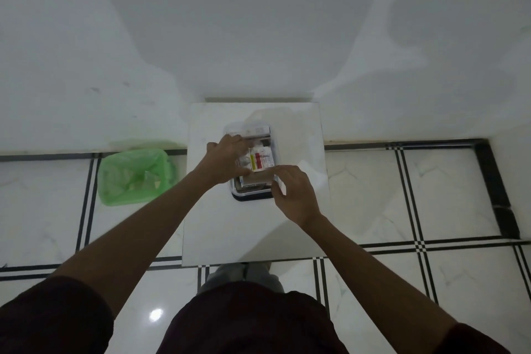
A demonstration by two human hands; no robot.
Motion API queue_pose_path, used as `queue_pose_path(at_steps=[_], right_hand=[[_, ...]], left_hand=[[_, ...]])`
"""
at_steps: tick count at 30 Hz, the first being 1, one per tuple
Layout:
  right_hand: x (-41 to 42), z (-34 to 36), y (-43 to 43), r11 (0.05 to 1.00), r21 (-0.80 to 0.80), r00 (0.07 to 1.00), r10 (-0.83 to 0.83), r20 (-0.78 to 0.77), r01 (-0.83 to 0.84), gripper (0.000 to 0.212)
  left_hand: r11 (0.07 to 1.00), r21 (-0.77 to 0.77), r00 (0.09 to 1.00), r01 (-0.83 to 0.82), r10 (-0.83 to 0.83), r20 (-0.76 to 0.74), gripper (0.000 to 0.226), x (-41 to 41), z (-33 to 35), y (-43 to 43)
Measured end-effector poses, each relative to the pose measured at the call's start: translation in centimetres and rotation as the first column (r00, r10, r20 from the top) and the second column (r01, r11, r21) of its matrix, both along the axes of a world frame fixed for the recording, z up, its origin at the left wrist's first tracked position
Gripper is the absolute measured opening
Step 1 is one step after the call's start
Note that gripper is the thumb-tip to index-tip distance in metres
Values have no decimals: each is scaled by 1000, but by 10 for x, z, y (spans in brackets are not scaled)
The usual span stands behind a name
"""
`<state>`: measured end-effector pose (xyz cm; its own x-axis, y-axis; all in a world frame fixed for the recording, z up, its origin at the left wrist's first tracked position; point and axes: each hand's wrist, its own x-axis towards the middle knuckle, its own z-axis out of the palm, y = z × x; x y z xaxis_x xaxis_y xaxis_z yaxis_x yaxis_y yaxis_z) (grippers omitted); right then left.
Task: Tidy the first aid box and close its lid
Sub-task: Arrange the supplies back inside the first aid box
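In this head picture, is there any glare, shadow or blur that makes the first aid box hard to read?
Head view: a bright glare spot sits on the floor tile near the person. Soft shadows fall across the wall. The wide lens bends the floor lines. The first aid box is small and slightly soft, so its labels are unreadable; the left hand and right hand cover part of it.

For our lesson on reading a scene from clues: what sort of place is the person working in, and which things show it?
Probably a room in a home, though that is a guess. Clues: a glossy tiled floor with black border lines, a small white table against a plain wall, and a bin with a green liner.
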<state>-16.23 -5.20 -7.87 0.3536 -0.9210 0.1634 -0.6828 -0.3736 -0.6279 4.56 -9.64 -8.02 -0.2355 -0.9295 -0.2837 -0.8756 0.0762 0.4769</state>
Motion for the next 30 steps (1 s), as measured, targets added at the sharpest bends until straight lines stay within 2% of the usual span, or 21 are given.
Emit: queue_pose_path(at_steps=[4, 7, 8, 10, 11, 12, 13, 14, 15, 18, 20, 24, 30], right_hand=[[4, -4, -2, 991, 110, 997, -72, -24, 75, 29], [9, -7, -6, 980, 147, 991, -134, -10, 134, 28], [10, -6, -8, 975, 159, 987, -161, 10, 157, 28], [11, -6, -12, 926, 259, 946, -308, 98, 275, 27], [10, -6, -15, 865, 344, 891, -431, 142, 364, 26], [8, -7, -19, 780, 436, 818, -555, 151, 449, 25], [5, -11, -24, 689, 510, 754, -647, 113, 515, 25], [2, -17, -27, 625, 554, 732, -681, 41, 550, 26], [-2, -25, -29, 594, 585, 748, -663, -33, 552, 29], [-4, -47, -31, 588, 648, 850, -491, -190, 484, 32], [0, -55, -31, 613, 650, 886, -397, -238, 449, 23], [8, -65, -38, 620, 648, 893, -376, -249, 442, 16], [6, -75, -41, 570, 705, 901, -351, -255, 422, 14]], left_hand=[[974, -94, 968, -207, 190, -166, 55, 0, -4, 5], [853, -199, 852, -483, 405, -331, 43, -4, -6, 17], [795, -152, 775, -587, 499, -387, 42, -5, -7, 23], [686, 120, 585, -717, 687, -430, 47, -7, -8, 32], [654, 261, 531, -710, 741, -412, 48, -7, -9, 36], [644, 369, 517, -670, 761, -392, 49, -7, -10, 40], [645, 441, 515, -624, 764, -389, 48, -6, -13, 44], [645, 487, 515, -589, 764, -388, 47, -6, -12, 47], [642, 514, 512, -570, 766, -389, 46, -6, -13, 48], [642, 562, 525, -521, 760, -383, 47, -8, -8, 47], [683, 542, 586, -490, 718, -375, 46, -7, -5, 44], [729, 515, 647, -451, 664, -375, 45, -4, -4, 43], [696, 540, 605, -474, 703, -375, 46, -4, -4, 42]])
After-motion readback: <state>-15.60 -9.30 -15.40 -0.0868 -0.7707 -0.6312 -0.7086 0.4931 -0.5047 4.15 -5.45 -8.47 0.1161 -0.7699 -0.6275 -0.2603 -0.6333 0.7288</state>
